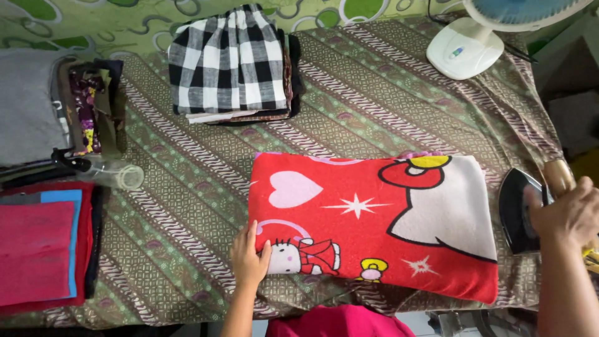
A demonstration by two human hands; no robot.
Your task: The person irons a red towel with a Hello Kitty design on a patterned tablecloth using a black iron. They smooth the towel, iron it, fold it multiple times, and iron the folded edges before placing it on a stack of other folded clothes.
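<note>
Counted, by kind.
Two hands, left [248, 259] at lower centre and right [569, 215] at right edge; one red cloth [374, 224] at centre; one iron [518, 212] at right; one fan [474, 37] at upper right; one spray bottle [106, 171] at left; three folded stacks: checked [228, 62] at top, grey [28, 106] at upper left, red [40, 249] at lower left.

The red printed cloth [374, 221] looked soft and matt, a little fuzzy like a towel. The patterned sheet [374, 93] over the surface was thin woven cloth, also matt. The iron [518, 212] had a dark, glossy body and a shiny golden handle. The fan base [465, 48] was smooth white plastic. The checked garment [228, 59] was matt woven cloth.
</note>
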